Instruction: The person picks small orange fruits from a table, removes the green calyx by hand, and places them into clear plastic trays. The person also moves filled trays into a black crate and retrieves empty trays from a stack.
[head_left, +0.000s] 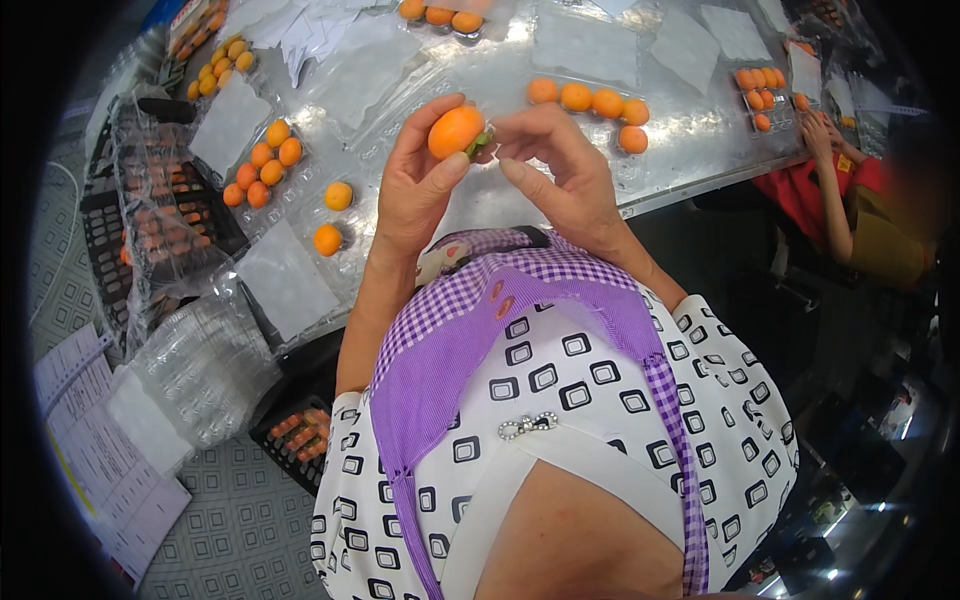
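My left hand (416, 176) holds an orange fruit (456, 131) between thumb and fingers, above the metal tabletop. Small green leaves (478, 142) sit at the fruit's lower right end, which faces my right hand (562, 165). That hand is curled with thumb and forefinger apart, its tips close beside the leaves; whether they touch is hard to tell. Just beyond it, a clear plastic tray (607, 139) carries several orange fruits (576, 97). Left of my left hand are two loose fruits, one (338, 196) farther away and one (327, 240) nearer me.
More fruits (272, 172) fill part of a tray at left, near white sheets (289, 277). Stacked clear trays (202, 367) and a black crate (105, 225) stand off the table's left side. At far right, a co-worker's hands (817, 135) are beside another fruit tray (763, 97).
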